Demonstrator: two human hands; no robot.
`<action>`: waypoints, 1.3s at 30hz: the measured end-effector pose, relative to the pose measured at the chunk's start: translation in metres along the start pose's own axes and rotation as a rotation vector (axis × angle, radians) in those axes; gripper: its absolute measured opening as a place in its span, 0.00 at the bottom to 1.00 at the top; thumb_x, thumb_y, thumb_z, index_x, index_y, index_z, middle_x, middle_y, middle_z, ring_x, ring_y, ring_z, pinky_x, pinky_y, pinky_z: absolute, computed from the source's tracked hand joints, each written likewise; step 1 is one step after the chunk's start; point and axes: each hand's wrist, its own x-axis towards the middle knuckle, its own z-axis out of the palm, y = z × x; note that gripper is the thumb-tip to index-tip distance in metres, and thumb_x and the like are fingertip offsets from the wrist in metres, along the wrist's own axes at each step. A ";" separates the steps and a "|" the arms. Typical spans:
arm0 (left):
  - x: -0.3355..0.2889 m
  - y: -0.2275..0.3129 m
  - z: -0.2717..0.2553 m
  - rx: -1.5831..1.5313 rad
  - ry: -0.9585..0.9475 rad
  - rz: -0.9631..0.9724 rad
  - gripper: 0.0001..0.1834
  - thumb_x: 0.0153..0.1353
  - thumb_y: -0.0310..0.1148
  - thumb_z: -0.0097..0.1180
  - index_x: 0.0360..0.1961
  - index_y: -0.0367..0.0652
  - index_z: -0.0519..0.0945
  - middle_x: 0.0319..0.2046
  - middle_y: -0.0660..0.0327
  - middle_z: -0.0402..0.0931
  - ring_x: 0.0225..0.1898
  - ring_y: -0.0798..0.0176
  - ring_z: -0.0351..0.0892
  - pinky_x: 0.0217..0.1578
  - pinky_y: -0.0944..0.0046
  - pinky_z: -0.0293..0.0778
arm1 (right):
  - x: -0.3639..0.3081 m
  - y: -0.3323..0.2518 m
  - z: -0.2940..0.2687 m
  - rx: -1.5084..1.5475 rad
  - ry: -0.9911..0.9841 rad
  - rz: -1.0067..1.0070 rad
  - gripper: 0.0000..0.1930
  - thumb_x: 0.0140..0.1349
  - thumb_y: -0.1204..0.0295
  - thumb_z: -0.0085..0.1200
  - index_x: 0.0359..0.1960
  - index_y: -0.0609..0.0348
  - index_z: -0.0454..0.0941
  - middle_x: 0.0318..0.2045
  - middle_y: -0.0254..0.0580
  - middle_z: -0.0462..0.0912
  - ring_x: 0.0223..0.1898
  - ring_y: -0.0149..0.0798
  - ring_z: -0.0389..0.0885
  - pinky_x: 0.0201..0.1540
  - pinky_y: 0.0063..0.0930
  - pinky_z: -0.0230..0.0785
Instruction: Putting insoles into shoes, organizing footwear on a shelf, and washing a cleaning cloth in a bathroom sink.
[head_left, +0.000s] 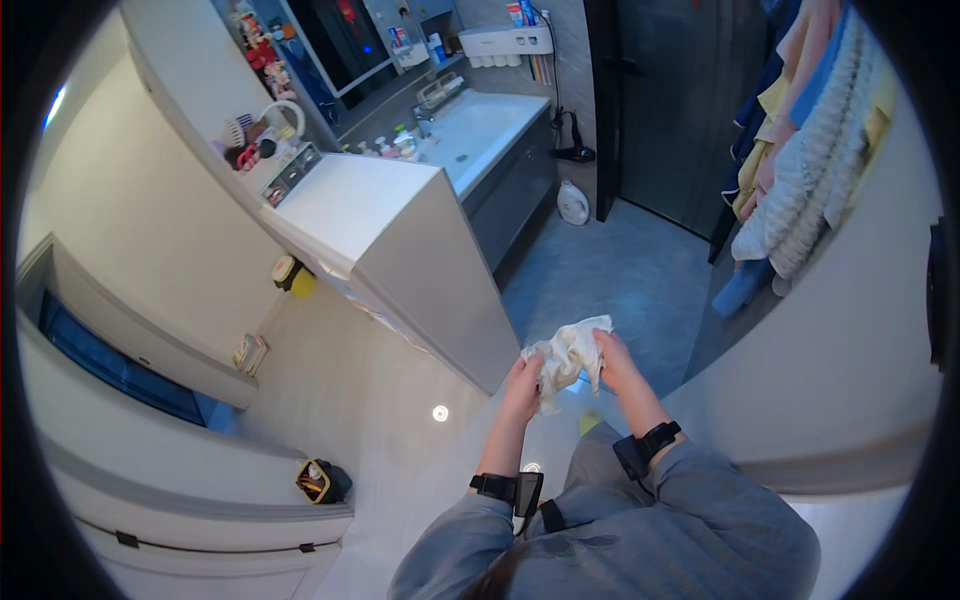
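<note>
A crumpled white cloth [570, 350] hangs in the air in front of me, bunched between both hands. My left hand [525, 380] grips its left side, fingers closed round the fabric. On the other side, my right hand [613, 357] pinches the cloth near its upper right corner. Folds of the cloth hide most of my fingertips. Each forearm wears a black strap with a small dark device, the left strap [493, 485] lower than the right strap [655, 440].
A low partition with a white top [365, 195] stands ahead left. Beyond it is a washbasin [490, 130] on a grey cabinet, with a white jug [573, 203] on the floor. Clothes [800, 170] hang at right. A small bin [322, 482] stands at lower left.
</note>
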 end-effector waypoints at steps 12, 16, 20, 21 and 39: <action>0.326 0.054 0.095 -0.146 -0.005 0.017 0.12 0.63 0.36 0.40 0.43 0.41 0.68 0.37 0.59 0.72 0.39 0.63 0.73 0.41 0.62 0.71 | 0.265 -0.174 0.034 -0.128 0.045 -0.047 0.17 0.58 0.70 0.45 0.48 0.65 0.64 0.43 0.45 0.73 0.43 0.41 0.75 0.44 0.34 0.69; 0.407 0.083 0.116 -0.109 0.094 0.043 0.16 0.65 0.37 0.34 0.50 0.42 0.62 0.46 0.55 0.67 0.48 0.56 0.69 0.49 0.56 0.67 | 0.360 -0.225 0.062 -0.342 -0.085 -0.116 0.22 0.56 0.73 0.48 0.52 0.66 0.59 0.45 0.46 0.70 0.46 0.39 0.71 0.47 0.31 0.66; 0.479 0.119 0.105 -0.185 0.221 0.027 0.19 0.66 0.39 0.30 0.54 0.41 0.59 0.52 0.52 0.63 0.53 0.52 0.65 0.53 0.53 0.63 | 0.460 -0.236 0.109 -0.588 -0.125 -0.216 0.24 0.55 0.72 0.50 0.52 0.69 0.59 0.47 0.48 0.70 0.47 0.38 0.70 0.48 0.28 0.64; 0.503 0.126 0.099 -0.263 0.205 0.013 0.21 0.66 0.39 0.29 0.55 0.40 0.59 0.53 0.51 0.63 0.53 0.51 0.65 0.54 0.52 0.62 | 0.486 -0.242 0.118 -0.644 -0.162 -0.232 0.24 0.54 0.72 0.51 0.52 0.68 0.59 0.47 0.48 0.70 0.47 0.38 0.70 0.47 0.28 0.64; 0.804 0.276 -0.027 -0.473 0.450 0.027 0.23 0.66 0.40 0.28 0.53 0.32 0.60 0.50 0.50 0.66 0.51 0.51 0.68 0.52 0.53 0.65 | 0.896 -0.257 0.345 -1.220 -0.560 -0.044 0.17 0.56 0.64 0.49 0.40 0.65 0.73 0.34 0.42 0.78 0.35 0.34 0.75 0.37 0.26 0.66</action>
